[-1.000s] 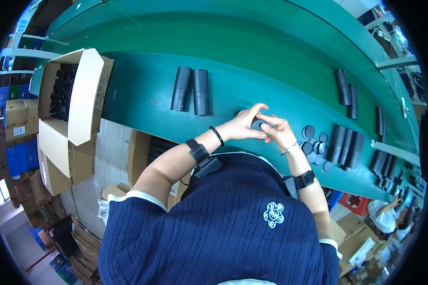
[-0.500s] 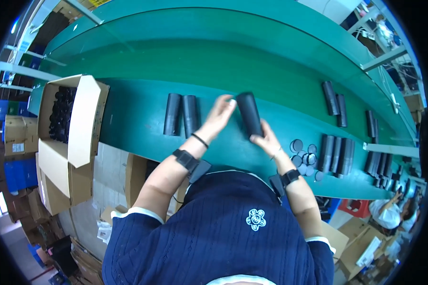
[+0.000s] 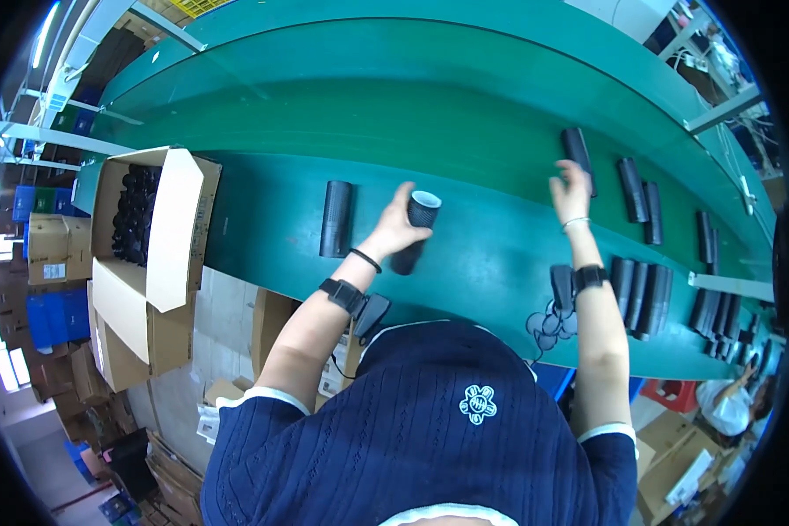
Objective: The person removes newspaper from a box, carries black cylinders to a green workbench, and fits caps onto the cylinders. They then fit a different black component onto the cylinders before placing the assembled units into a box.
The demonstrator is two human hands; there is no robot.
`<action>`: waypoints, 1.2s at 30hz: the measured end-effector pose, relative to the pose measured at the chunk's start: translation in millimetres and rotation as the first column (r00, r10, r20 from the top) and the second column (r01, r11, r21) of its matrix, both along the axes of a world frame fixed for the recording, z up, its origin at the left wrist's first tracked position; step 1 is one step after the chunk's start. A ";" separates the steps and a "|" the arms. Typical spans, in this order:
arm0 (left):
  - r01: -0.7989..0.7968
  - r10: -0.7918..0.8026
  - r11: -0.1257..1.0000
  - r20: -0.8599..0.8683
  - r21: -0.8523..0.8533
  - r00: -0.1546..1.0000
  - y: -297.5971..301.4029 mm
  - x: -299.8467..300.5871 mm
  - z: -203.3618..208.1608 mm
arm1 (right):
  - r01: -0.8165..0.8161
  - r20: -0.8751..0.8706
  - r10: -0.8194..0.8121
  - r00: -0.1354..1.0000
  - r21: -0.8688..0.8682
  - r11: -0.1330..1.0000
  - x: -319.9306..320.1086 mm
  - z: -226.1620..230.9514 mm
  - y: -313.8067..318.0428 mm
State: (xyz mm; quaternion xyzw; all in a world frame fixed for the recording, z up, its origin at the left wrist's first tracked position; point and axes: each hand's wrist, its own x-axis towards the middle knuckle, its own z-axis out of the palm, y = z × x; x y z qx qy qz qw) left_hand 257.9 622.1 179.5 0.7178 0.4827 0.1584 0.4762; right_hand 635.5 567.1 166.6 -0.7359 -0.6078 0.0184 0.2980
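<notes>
Black discs: loose cluster, right of centre, partly hidden by wrist gear.
Left hand: mid-frame, grip wrapped round a ribbed tube; open end toward top of frame, axis slanting down-left.
Lone tube: left of that hand, on tabletop, axis near vertical in frame.
Right hand: upper right, fingers spread, grip released.
Far tube: just beyond right fingers, axis up-frame, leaning left; right hand nearer; contact unclear.
Half-second change: right hand held a tube, left none; leftmost pair now one.
</notes>
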 end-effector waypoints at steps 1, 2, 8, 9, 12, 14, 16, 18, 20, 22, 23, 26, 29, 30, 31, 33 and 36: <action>0.088 -0.085 0.996 0.105 -0.025 0.991 -8.8 6.6 7.5 | -0.203 -0.362 0.153 0.920 -0.105 0.973 -33.3 21.9 -7.2; 0.185 -0.172 0.982 0.214 -0.041 0.962 -17.2 16.2 20.4 | -0.412 -0.682 0.222 0.697 -0.126 0.902 -67.0 43.1 -20.5; 0.267 -0.285 0.958 0.338 0.101 0.897 -49.2 35.6 28.7 | -0.599 -0.672 0.399 0.623 -0.082 0.797 -143.4 68.2 -71.2; 0.196 -0.229 0.973 0.420 0.121 0.878 -53.7 36.8 34.4 | -0.586 -0.645 0.408 0.646 -0.076 0.807 -144.6 63.3 -74.0; 0.315 -0.367 0.910 0.169 0.269 0.915 -56.8 26.2 53.4 | -0.566 -0.626 0.385 0.678 -0.111 0.817 -150.2 63.0 -81.0; 0.382 -0.431 0.890 0.182 0.249 0.884 -51.2 17.3 48.8 | -0.564 -0.635 0.358 0.685 -0.151 0.812 -156.1 73.6 -80.3; 0.456 -0.552 0.738 0.057 0.498 0.832 -43.6 12.2 50.9 | -0.545 -0.502 0.412 0.760 -0.148 0.826 -158.7 81.8 -77.2; 0.445 -0.525 0.797 0.105 0.408 0.845 -45.0 11.2 55.2 | -0.566 -0.475 0.439 0.762 -0.162 0.808 -159.5 75.4 -73.5; 0.380 -0.470 0.836 0.158 0.396 0.868 -47.7 12.1 59.5 | -0.573 -0.439 0.486 0.755 -0.083 0.815 -164.3 72.3 -72.4; 0.395 -0.457 0.862 0.149 0.316 0.877 -47.1 8.9 57.3 | -0.572 -0.455 0.470 0.756 -0.111 0.813 -171.6 77.6 -71.1; 0.384 -0.445 0.872 0.165 0.302 0.880 -46.4 7.6 56.6 | -0.557 -0.434 0.458 0.776 -0.130 0.820 -174.9 80.1 -70.0; 0.372 -0.442 0.872 0.184 0.318 0.878 -46.2 6.1 50.7 | -0.539 -0.389 0.453 0.802 -0.146 0.829 -178.3 75.8 -71.3; 0.376 -0.464 0.848 0.181 0.375 0.867 -45.5 4.9 48.5 | -0.542 -0.346 0.468 0.813 -0.156 0.826 -177.6 72.7 -71.3; 0.378 -0.474 0.836 0.178 0.398 0.862 -45.2 4.2 49.8 | -0.547 -0.327 0.476 0.816 -0.171 0.820 -178.1 72.4 -71.1; 0.377 -0.473 0.837 0.178 0.397 0.863 -44.6 3.8 51.2 | -0.547 -0.328 0.476 0.816 -0.172 0.819 -179.3 73.1 -71.1; 0.385 -0.451 0.864 0.156 0.323 0.879 -43.4 3.9 53.4 | -0.523 -0.329 0.442 0.834 -0.217 0.825 -182.2 76.1 -71.7; 0.376 -0.444 0.873 0.192 0.310 0.875 -42.6 4.5 51.4 | -0.474 -0.402 0.380 0.833 -0.163 0.865 -186.3 79.2 -73.0</action>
